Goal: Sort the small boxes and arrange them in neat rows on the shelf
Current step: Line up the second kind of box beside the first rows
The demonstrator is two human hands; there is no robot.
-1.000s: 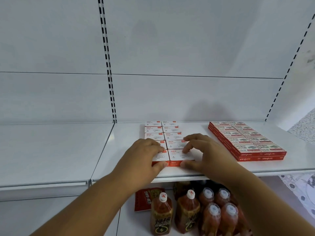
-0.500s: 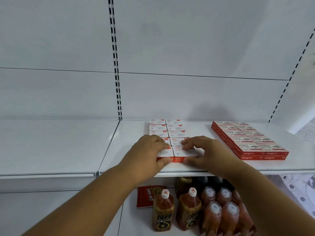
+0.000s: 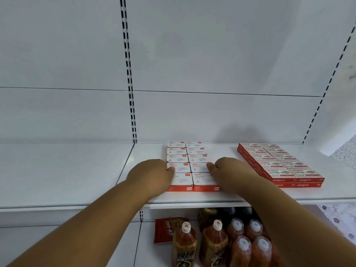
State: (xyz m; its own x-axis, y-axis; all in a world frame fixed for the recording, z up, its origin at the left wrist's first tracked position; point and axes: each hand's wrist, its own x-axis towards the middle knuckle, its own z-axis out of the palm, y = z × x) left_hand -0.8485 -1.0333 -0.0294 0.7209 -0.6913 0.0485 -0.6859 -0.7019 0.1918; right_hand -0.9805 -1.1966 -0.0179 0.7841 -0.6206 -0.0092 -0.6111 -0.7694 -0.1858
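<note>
Hands frame the block of paper-clip boxes (image 3: 189, 166) from both sides: the left hand (image 3: 154, 175) presses its curled fingers against the left edge of the two front boxes, the right hand (image 3: 229, 173) does the same on the right edge, neither lifting anything. The boxes lie flat in two columns running from the shelf (image 3: 212, 198) front to the back panel, white tops up, orange fronts near the lip. A second, stacked block of staple boxes (image 3: 279, 164) sits well apart to the right. The risk I see is uneven squeezing: a harder push from one side would skew the front pair out of line with the rows behind. Pulling them forward could tip one over the lip onto the drink bottles (image 3: 213, 241) below.
</note>
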